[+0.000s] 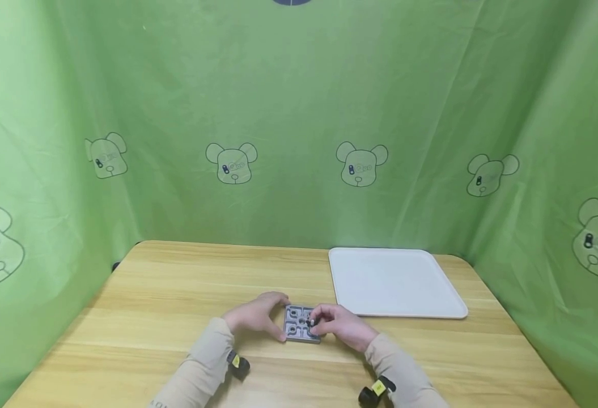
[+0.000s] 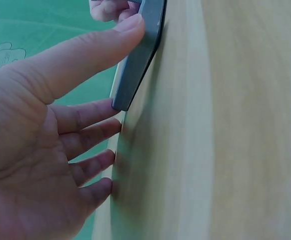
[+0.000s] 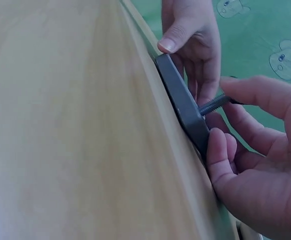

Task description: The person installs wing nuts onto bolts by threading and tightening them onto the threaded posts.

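Note:
A square grey metal plate (image 1: 302, 339) with round holes and recesses lies flat on the table in the head view. My left hand (image 1: 258, 313) grips its left side, the thumb (image 2: 110, 42) against the near edge and the other fingers spread round the far side. A threaded screw (image 3: 214, 105) with a dark head stands out of the plate's upper face in the right wrist view. My right hand (image 1: 343, 326) pinches that head between its fingertips, while its lower fingers rest at the plate's edge. The screw's tip is hidden in the plate.
A white rectangular tray (image 1: 395, 283) lies at the back right of the wooden table (image 1: 202, 272), just beyond my right hand. Green curtains (image 1: 299, 85) with bear-head prints hang behind the table and on both sides.

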`<state>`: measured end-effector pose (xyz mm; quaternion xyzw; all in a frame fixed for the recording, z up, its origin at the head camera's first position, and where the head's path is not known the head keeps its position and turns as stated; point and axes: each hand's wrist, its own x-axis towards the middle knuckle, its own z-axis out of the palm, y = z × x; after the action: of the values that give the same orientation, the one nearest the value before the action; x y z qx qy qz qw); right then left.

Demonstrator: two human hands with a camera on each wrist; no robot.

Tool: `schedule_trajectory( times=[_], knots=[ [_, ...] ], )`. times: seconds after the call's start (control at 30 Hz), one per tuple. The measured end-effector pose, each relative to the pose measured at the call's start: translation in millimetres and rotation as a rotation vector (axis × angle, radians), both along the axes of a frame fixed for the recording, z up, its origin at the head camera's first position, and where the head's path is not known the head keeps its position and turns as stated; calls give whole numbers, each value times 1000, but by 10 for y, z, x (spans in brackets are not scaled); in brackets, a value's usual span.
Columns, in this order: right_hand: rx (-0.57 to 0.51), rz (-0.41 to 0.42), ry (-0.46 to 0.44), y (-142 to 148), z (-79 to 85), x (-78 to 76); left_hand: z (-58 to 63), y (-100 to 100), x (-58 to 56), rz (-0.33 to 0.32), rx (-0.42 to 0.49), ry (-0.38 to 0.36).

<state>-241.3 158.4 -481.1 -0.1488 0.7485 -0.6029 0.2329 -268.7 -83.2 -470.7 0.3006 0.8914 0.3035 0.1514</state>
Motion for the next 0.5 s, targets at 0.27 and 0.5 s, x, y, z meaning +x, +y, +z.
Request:
schedule_trajectory(
  times=[0.27,0.5],
  knots=[
    [-20,16,-54,45,-32,-23,-36,-23,-20,-10,21,-26],
    [-44,20,-63,53,-49,-33,-51,-25,-39,-7,17,-24]
  ],
)
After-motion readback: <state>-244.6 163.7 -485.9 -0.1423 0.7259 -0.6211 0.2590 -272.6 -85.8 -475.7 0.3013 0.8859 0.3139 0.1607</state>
